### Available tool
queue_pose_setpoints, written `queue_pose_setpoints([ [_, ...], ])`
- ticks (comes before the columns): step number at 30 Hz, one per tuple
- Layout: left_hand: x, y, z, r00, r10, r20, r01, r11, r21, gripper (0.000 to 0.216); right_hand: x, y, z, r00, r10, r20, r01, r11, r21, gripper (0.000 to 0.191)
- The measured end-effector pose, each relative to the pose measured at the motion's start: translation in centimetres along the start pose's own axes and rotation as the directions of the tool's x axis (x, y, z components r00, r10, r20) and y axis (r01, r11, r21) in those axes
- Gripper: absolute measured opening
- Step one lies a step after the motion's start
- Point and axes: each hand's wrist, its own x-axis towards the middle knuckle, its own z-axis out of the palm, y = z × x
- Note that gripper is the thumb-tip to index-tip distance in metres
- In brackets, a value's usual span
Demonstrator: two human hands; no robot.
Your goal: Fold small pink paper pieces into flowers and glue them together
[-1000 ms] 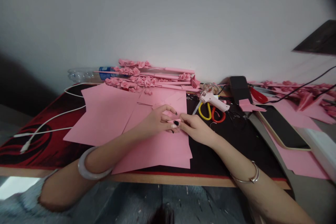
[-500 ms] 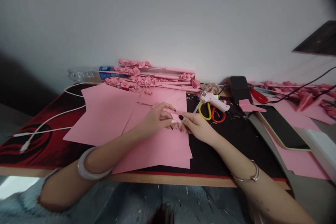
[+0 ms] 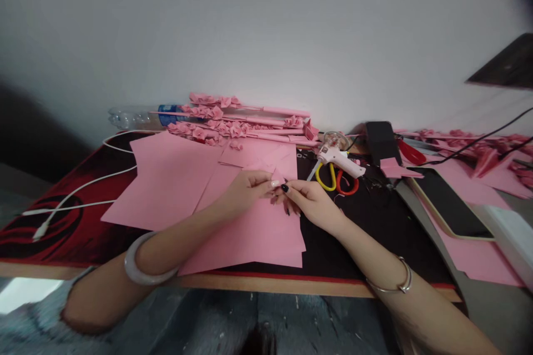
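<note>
Between my two hands is a small piece of pink paper point(image 3: 278, 176), partly hidden by my fingers. My left hand point(image 3: 253, 187) pinches it from the left, thumb on the near side. From the right, my right hand point(image 3: 308, 199) grips it with thumb and fingers, the two thumbs almost touching. Both hands are just above large sheets of pink paper point(image 3: 250, 238) stacked on the dark mat. Another pink sheet point(image 3: 166, 183) with a cut, pointed outline lies to the left.
Pink paper flower stems point(image 3: 233, 127) lie along the wall beside a plastic bottle point(image 3: 133, 117). Right of my hands are a glue gun point(image 3: 339, 160) and scissors with yellow and red handles point(image 3: 346, 183). A phone point(image 3: 452, 202) lies farther right; a white cable point(image 3: 75, 191) runs left.
My left fingers have drawn in, and their grip on the small pink paper has shifted. The paper now stands up as a point between the thumbs. My right fingers have spread slightly underneath.
</note>
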Motion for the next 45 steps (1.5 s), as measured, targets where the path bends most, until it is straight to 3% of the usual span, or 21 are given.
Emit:
queue_pose_setpoints([
  [2,0.1,0.2,0.1,0.994,-0.057,-0.094,0.053,0.998,-0.042,0.016,0.0,0.0,-0.2,0.997,-0.023,-0.069,0.019,0.998,-0.063,0.030],
  [6,0.2,0.5,0.0,0.960,-0.108,-0.259,0.105,0.994,-0.027,0.014,-0.1,-0.2,-0.6,0.970,-0.067,-0.232,0.066,0.998,-0.013,0.025],
  [12,0.0,0.1,0.0,0.984,-0.050,-0.172,0.064,0.995,0.074,0.015,0.1,-0.2,-1.0,0.907,-0.174,-0.383,0.133,0.982,-0.133,0.028],
  [19,0.0,-0.3,0.4,0.996,-0.087,0.028,0.082,0.986,0.147,0.018,0.1,-0.2,-0.4,0.966,-0.184,-0.183,0.150,0.972,-0.181,0.029],
  [24,0.0,-0.4,0.1,0.995,-0.093,0.043,0.087,0.989,0.123,0.021,0.0,-0.3,-0.3,0.952,-0.211,-0.223,0.173,0.969,-0.178,0.029],
  [28,0.0,-0.8,-0.1,0.991,-0.124,0.056,0.123,0.992,0.024,0.020,-0.1,-0.2,-0.3,0.926,-0.275,-0.259,0.205,0.941,-0.269,0.028],
  [31,0.0,-0.9,0.1,0.978,-0.195,0.070,0.201,0.977,-0.079,0.024,-0.1,-0.1,-0.4,0.882,-0.411,-0.230,0.295,0.863,-0.410,0.028],
  [35,0.0,-0.8,0.3,0.970,-0.243,0.028,0.245,0.957,-0.156,0.024,-0.1,-0.1,-0.7,0.811,-0.582,-0.058,0.434,0.666,-0.607,0.028],
  [39,0.0,-0.5,0.2,0.970,-0.244,0.015,0.241,0.945,-0.220,0.018,-0.1,-0.1,-1.0,0.797,-0.602,0.054,0.469,0.560,-0.683,0.031],
  [45,-0.1,-0.2,0.2,0.970,-0.242,0.001,0.235,0.943,-0.236,0.023,-0.3,-0.2,-1.1,0.801,-0.588,0.107,0.473,0.514,-0.716,0.035],
])
